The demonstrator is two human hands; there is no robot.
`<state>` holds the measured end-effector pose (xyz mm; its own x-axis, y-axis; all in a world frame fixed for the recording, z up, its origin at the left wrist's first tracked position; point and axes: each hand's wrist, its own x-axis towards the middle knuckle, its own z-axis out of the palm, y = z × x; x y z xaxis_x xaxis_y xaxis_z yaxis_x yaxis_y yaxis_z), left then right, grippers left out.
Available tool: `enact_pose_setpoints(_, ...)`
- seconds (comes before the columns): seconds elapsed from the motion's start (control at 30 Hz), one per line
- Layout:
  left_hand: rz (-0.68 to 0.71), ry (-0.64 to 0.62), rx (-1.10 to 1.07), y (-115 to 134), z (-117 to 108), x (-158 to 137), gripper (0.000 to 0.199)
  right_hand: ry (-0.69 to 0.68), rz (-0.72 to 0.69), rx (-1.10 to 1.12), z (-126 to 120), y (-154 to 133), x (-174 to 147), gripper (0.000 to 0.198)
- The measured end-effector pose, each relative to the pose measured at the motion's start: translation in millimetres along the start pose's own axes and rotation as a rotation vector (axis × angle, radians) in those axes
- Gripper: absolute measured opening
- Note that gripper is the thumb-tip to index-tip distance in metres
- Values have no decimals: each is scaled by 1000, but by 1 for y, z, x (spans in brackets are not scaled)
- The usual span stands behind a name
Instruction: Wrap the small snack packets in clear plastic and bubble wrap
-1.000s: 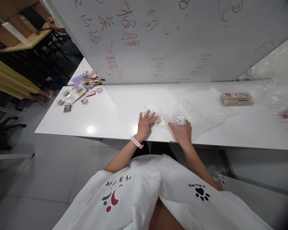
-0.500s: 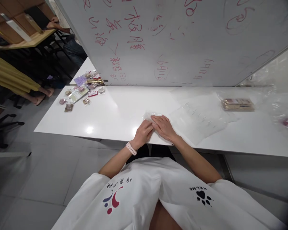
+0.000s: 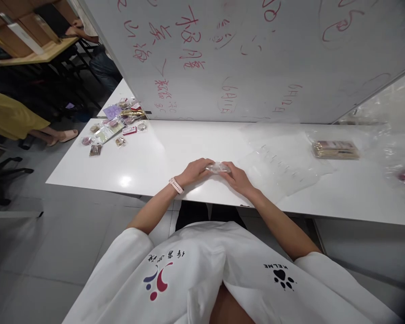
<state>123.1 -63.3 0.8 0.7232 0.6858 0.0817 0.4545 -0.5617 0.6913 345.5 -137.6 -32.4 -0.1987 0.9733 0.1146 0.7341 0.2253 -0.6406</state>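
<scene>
A small clear plastic bag (image 3: 218, 168), bunched or folded, is between my two hands above the white table (image 3: 175, 144). My left hand (image 3: 196, 171), with a pale pink band on its wrist, grips the bag's left end. The bag's right end is in the closed fingers of my right hand (image 3: 236, 177). Whatever may be inside the bag is too small to make out. Just right of my right hand lie flat clear plastic sheets or bags (image 3: 280, 166) with rows of short dark marks.
A clear-wrapped brownish pack (image 3: 335, 149) and crumpled clear plastic (image 3: 401, 153) lie on the right. Small wrapped snacks (image 3: 111, 128) are piled at the left end. A whiteboard (image 3: 202, 85) stands along the table's back. Other people appear at the upper left, one in a yellow garment (image 3: 11, 117).
My hands were pressed together over the plastic on the table. Now they have moved apart to its two ends, with the bag held between them. The yellow-clad person's feet have shifted.
</scene>
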Motion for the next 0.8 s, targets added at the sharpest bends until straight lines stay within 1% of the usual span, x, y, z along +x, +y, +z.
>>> enact_pose_setpoints(0.03, -50, -25, -4, 1, -6, 7, 28, 52, 52, 33, 0, -3, 3, 53)
enact_pose_setpoints(0.1, -135, -92, -47, 4, -19, 23, 33, 200, 92, 20, 1, -10, 8, 60)
enact_pose_setpoints(0.17, -200, -170, -148, 6, -32, 40, 37, 330, 67, -103, 4, -16, 12, 58)
enact_pose_setpoints(0.2, -235, -216, -207, 5, -36, 48, 38, 341, 32, -180, 6, -18, 13, 55)
enact_pose_setpoints(0.23, -278, -268, -264, 4, -39, 55, 39, 310, -15, -249, 8, -19, 13, 53)
enact_pose_setpoints(0.27, -328, -321, -317, 2, -41, 61, 40, 245, -67, -301, 10, -19, 14, 53)
enact_pose_setpoints(0.3, -380, -362, -365, 0, -40, 65, 39, 167, -115, -336, 12, -18, 14, 55)
enact_pose_setpoints(0.33, -427, -376, -410, -3, -39, 68, 38, 95, -153, -358, 14, -16, 15, 60)
enact_pose_setpoints(0.37, -468, -363, -457, -5, -35, 70, 35, 41, -182, -374, 14, -15, 17, 66)
enact_pose_setpoints(0.43, -539, -271, -589, -9, -27, 69, 25, 2, -212, -400, 14, -12, 22, 72)
enact_pose_setpoints(0.47, -571, -215, -673, -10, -22, 67, 22, 10, -219, -413, 14, -11, 25, 69)
enact_pose_setpoints(0.53, -624, -131, -827, -10, -14, 62, 22, 46, -216, -428, 14, -11, 33, 56)
enact_pose_setpoints(0.63, -625, -81, -955, -2, -10, 55, 29, 142, -207, -368, 11, -9, 39, 43)
enact_pose_setpoints(0.7, -590, -73, -1034, 8, -12, 48, 42, 226, -220, -294, -4, -2, 33, 39)
enact_pose_setpoints(0.73, -561, -44, -1066, 15, -14, 42, 50, 287, -207, -268, -17, 3, 26, 36)
enact_pose_setpoints(0.77, -531, 10, -1075, 22, -15, 33, 56, 346, -186, -256, -36, 10, 17, 35)
enact_pose_setpoints(0.8, -501, 108, -1044, 29, -16, 22, 59, 419, -137, -254, -60, 17, 8, 38)
